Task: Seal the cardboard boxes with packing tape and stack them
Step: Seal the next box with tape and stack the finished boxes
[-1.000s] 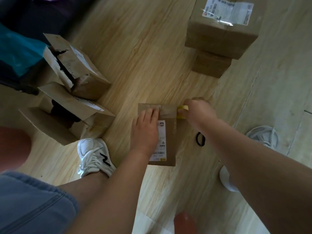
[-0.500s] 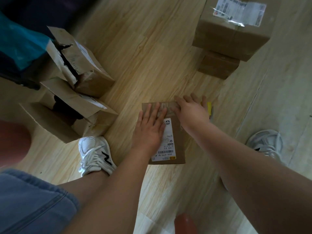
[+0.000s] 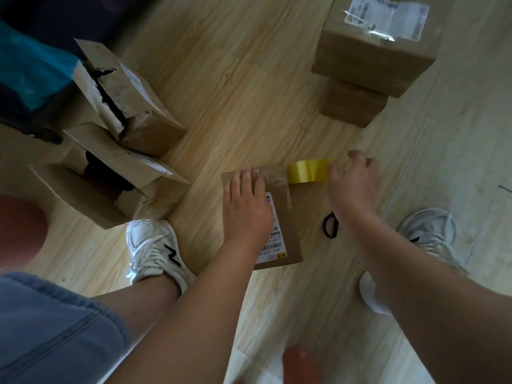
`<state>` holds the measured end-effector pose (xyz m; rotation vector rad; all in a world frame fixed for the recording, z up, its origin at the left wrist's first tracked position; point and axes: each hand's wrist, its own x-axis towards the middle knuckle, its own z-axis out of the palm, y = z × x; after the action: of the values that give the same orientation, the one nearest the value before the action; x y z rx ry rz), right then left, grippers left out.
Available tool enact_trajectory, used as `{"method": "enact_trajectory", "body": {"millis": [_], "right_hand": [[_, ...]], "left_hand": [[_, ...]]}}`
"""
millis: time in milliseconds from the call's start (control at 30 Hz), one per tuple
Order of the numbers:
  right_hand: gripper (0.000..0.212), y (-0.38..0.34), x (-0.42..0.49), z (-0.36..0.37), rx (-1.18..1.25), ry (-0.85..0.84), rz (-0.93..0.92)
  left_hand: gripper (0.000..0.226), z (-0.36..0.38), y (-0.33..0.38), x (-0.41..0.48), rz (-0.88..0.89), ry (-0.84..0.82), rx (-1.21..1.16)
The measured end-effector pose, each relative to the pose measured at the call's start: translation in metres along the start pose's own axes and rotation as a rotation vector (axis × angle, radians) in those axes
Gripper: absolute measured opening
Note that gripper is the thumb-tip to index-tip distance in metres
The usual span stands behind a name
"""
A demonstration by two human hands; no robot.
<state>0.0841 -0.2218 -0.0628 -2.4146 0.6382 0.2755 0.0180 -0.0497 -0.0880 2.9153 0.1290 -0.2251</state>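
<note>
Box (image 3: 291, 217): on floor, under flat, spread fingers of left hand (image 3: 246, 209). Tape (image 3: 308, 171): yellow strip stretched from box's far edge to right hand (image 3: 354, 184); grip blurred, cannot tell.

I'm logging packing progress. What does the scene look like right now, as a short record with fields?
box being sealed: small cardboard box on the wood floor
left hand: pressed flat on the box top
right hand: pulling a yellow tape strip off the far edge
stacked: two sealed boxes, far right
unsealed: two open boxes, left
also: black scissors beside the box
</note>
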Motion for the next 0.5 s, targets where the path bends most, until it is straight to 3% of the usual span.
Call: {"method": "enact_trajectory", "body": {"millis": [67, 133, 267, 433, 500], "right_hand": [[0.066, 0.006, 0.008, -0.001, 0.247, -0.118, 0.225], [0.076, 0.005, 0.013, -0.003, 0.422, -0.276, 0.327], [0.084, -0.002, 0.019, 0.004, 0.372, -0.419, 0.234], [0.088, -0.002, 0.023, 0.010, 0.317, -0.477, 0.101], [0.080, -0.004, 0.024, 0.011, 0.279, -0.451, 0.009]], "left_hand": [[0.051, -0.005, 0.008, 0.008, 0.074, -0.005, -0.025], [0.062, -0.007, 0.013, 0.016, 0.172, -0.082, -0.051], [0.068, -0.002, 0.013, 0.017, 0.219, -0.154, -0.010], [0.064, 0.002, 0.019, 0.013, 0.147, -0.151, -0.026], [0.065, 0.005, 0.017, 0.012, 0.145, -0.126, -0.070]]}}
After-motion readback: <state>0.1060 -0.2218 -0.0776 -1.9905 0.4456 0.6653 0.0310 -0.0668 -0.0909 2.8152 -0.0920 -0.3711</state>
